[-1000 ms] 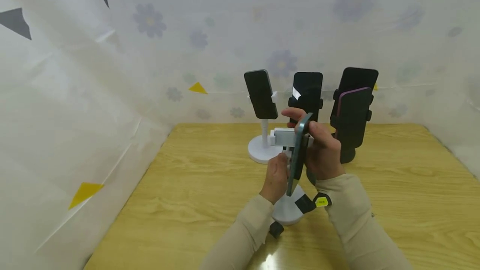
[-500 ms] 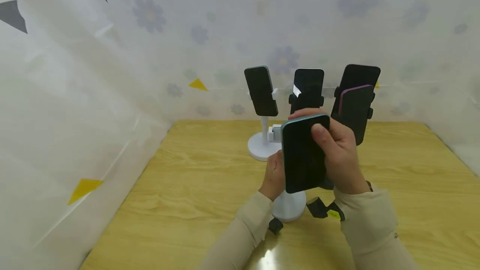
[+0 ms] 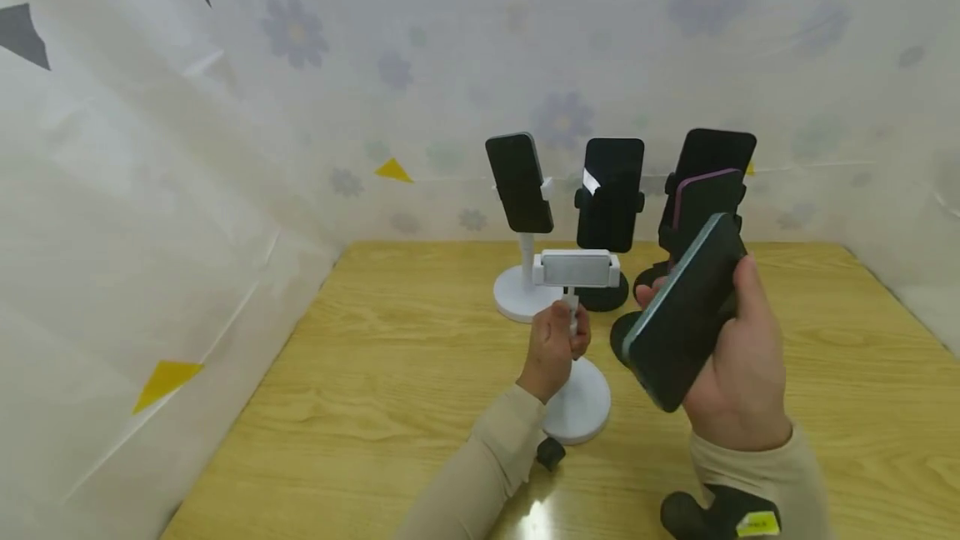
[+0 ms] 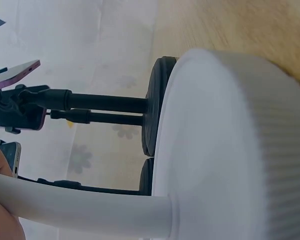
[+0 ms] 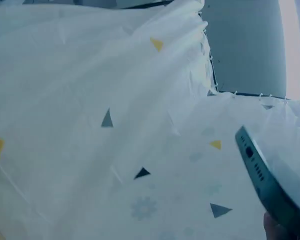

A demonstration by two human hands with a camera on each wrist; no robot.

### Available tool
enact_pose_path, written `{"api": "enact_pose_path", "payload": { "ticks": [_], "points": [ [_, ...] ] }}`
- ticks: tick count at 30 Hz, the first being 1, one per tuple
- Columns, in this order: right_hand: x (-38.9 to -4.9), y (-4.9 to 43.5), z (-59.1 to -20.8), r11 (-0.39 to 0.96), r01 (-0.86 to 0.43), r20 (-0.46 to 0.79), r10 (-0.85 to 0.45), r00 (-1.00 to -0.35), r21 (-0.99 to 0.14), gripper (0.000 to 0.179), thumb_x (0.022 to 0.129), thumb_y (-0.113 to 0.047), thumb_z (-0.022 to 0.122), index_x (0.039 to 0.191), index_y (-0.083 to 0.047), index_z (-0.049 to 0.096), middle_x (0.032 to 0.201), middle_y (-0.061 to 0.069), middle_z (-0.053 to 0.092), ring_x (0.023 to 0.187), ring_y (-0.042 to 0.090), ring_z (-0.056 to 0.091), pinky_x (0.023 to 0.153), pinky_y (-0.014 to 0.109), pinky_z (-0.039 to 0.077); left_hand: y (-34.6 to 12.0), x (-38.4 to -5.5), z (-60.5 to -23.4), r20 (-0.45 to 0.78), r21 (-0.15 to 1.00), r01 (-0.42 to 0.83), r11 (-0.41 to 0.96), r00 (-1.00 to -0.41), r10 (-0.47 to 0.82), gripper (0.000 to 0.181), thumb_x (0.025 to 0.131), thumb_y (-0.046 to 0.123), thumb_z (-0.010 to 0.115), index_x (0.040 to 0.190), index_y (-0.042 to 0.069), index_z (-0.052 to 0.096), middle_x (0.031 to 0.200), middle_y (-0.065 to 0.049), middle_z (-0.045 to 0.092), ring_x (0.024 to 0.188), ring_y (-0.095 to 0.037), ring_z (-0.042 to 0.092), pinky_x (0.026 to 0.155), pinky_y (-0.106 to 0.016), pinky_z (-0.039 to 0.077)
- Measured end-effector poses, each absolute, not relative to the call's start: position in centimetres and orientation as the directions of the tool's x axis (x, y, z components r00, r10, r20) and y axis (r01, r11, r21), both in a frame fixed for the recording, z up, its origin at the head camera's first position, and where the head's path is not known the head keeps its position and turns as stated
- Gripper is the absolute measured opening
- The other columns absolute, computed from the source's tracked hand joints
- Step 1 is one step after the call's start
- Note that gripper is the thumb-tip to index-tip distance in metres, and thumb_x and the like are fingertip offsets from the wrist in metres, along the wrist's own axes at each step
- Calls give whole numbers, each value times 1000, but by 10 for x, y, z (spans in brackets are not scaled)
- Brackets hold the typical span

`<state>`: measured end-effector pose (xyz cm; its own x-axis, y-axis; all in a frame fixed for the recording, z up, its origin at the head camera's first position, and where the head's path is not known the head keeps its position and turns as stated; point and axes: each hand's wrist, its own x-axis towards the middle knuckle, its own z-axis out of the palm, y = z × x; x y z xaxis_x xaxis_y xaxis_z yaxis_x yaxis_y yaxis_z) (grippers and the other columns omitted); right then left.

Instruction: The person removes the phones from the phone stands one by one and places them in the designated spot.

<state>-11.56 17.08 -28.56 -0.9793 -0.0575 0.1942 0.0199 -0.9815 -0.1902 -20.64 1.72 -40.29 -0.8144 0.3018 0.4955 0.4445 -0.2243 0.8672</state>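
My left hand (image 3: 551, 352) grips the stem of a white phone stand, just below its clamp (image 3: 576, 269). Nothing sits in that clamp, which faces me. The stand's round base (image 3: 588, 407) is on the table. In the left wrist view, fingers (image 4: 2, 220) wrap the white stem (image 4: 90, 205) above the thick base (image 4: 210, 140). To the right of the stand, my right hand (image 3: 742, 382) holds a phone (image 3: 686, 319) with a teal edge, tilted, dark screen upward, thumb along its right side. The right wrist view shows the phone's bottom edge (image 5: 267, 182) with its charging port.
Behind stand a phone (image 3: 519, 182) on a white stand and another phone (image 3: 611, 190) on a black stand. At the right, a black phone (image 3: 718, 152) and a purple-edged phone (image 3: 705, 198) overlap on black stands. A patterned curtain (image 3: 420, 90) backs the wooden table (image 3: 375, 407).
The teal-edged phone has turned from edge-on beside the clamp and moved right, away from it, in my right hand. The clamp is now uncovered. My left hand stays on the stem.
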Motion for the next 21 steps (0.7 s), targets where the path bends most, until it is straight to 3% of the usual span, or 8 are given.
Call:
{"api": "enact_pose_path", "payload": {
  "ticks": [5,8,14,17,21],
  "points": [
    [-100,172,-287,-988,150,358,-151,-921,-31,48,107,-38,35,148,-13,39,134,26,50,123,46,51,107,67,38,17,-208,-399,486,874,443,-201,-817,310,89,91,79,21,81,-7,43,61,-9,36,48,-2,34,46,-19,30],
    [-95,170,-281,-980,198,419,-192,-888,-29,53,107,-37,29,153,-11,29,143,28,43,133,45,43,114,66,30,16,-207,-399,477,878,434,-200,-822,312,91,90,80,21,80,-8,42,61,-8,35,47,-2,33,46,-19,29],
    [-86,176,-281,-922,224,344,-332,-878,-317,48,108,-25,13,154,-19,25,137,20,43,115,37,49,101,54,45,16,-205,-398,498,867,452,-212,-810,309,89,93,77,19,78,-8,41,61,-6,35,48,-2,33,46,-19,29],
    [-83,186,-295,-876,295,313,-423,-851,-380,46,110,-32,14,153,-24,26,137,20,47,115,38,53,101,53,47,18,-204,-399,500,866,450,-220,-807,316,86,96,74,17,79,-7,41,62,-6,36,49,-2,34,47,-19,30],
    [-81,198,-325,-754,399,168,-549,-819,-521,54,106,-52,13,142,-24,41,132,16,59,118,39,61,102,53,49,19,-203,-400,489,872,451,-191,-819,302,84,97,72,15,79,-5,42,61,-5,36,49,-2,34,47,-18,29]
  ]
}}
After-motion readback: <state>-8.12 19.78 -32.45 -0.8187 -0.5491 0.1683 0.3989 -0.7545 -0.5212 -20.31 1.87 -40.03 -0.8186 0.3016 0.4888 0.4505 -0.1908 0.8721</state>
